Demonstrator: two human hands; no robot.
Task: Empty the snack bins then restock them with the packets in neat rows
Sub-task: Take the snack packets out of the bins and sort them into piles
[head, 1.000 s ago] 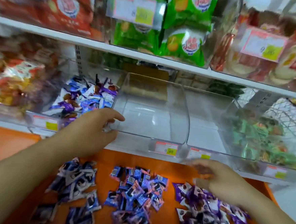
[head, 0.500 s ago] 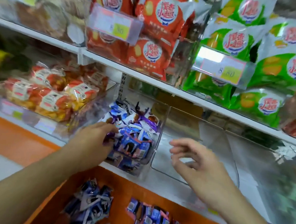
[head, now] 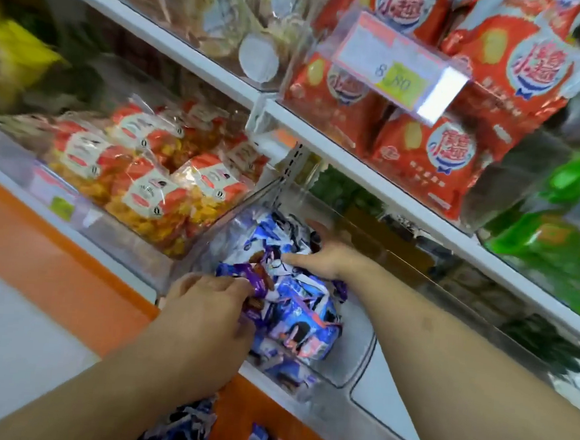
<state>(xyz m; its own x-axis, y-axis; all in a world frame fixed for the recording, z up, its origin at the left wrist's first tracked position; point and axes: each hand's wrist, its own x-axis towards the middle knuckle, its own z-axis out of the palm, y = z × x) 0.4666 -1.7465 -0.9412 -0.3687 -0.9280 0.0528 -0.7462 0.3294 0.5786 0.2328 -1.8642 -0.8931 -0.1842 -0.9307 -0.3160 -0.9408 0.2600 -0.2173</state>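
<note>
both hands dig into the clear bin (head: 357, 369): left hand (head: 207, 303) pinches purple packets (head: 295, 320), right hand (head: 320, 259) seemingly grips more behind. light, crinkly, slippery; scoop in bunches.

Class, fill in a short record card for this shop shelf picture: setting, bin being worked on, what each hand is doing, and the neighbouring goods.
setting: shop shelving with clear plastic bins
bin: clear bin holding blue and purple packets
left hand: fingers pinch packets at the bin's front
right hand: reaches into the pile further back, grasping packets
left neighbour: orange snack bags
shelf above: red bags, price tag
</note>
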